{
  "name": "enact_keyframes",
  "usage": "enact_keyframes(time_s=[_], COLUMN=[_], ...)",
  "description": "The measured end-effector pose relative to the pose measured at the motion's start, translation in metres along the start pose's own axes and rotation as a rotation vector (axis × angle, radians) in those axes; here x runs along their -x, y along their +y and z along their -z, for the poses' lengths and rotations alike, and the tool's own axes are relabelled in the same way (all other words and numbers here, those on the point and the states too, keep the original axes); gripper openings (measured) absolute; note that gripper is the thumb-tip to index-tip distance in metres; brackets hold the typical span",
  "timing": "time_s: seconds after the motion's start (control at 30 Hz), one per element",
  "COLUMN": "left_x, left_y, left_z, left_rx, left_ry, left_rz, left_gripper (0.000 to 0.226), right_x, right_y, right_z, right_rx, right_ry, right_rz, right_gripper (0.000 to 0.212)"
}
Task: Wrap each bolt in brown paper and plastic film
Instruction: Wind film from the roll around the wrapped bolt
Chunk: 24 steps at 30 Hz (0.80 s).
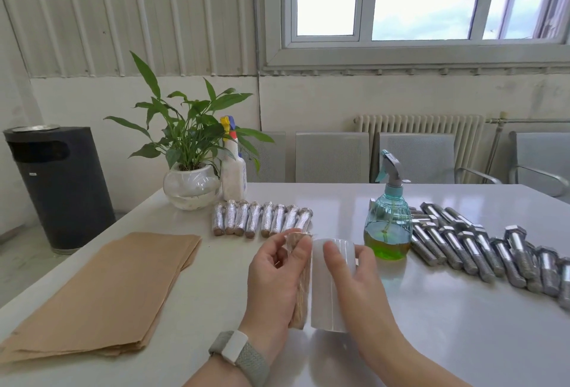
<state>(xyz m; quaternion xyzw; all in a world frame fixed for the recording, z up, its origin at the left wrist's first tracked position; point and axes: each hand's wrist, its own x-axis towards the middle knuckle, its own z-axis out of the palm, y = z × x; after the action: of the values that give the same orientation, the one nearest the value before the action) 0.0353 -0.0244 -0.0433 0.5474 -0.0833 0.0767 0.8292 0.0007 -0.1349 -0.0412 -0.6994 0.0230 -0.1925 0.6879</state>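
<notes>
Both forearms are bare, with no sleeves showing. The left wrist wears a watch band: grey-green woven fabric with a smooth white rectangular clasp piece across it.

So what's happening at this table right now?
A person is wrapping bolts. The left hand holds a bolt already rolled in brown paper, while the right hand holds the roll of plastic film against it. Finished wrapped bolts lie in a row behind, bare bolts wait on the right, and a stack of brown paper sheets lies on the left.
</notes>
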Motion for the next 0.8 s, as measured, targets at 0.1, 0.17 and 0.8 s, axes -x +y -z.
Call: enact_keyframes(time_s=[0.1,0.17,0.8], left_x=[0.003,0.004,-0.007], left_y=[-0.002,-0.003,0.011], left_z=[-0.001,-0.001,0.018], left_rx=[0.059,0.109,-0.219], left_ry=[0.046,0.042,-0.328], left_rz=[0.02,0.06,-0.024], left_gripper=[0.043,0.043,0.046], right_x=[0.005,0.006,-0.013], right_y=[0.004,0.005,0.003], right_z=[-0.005,-0.008,0.016], right_rx=[0.054,0.118,0.117], right_ry=[0.02,0.027,0.06], right_rz=[0.004,0.017,-0.052], right_gripper=[0.051,0.053,0.033])
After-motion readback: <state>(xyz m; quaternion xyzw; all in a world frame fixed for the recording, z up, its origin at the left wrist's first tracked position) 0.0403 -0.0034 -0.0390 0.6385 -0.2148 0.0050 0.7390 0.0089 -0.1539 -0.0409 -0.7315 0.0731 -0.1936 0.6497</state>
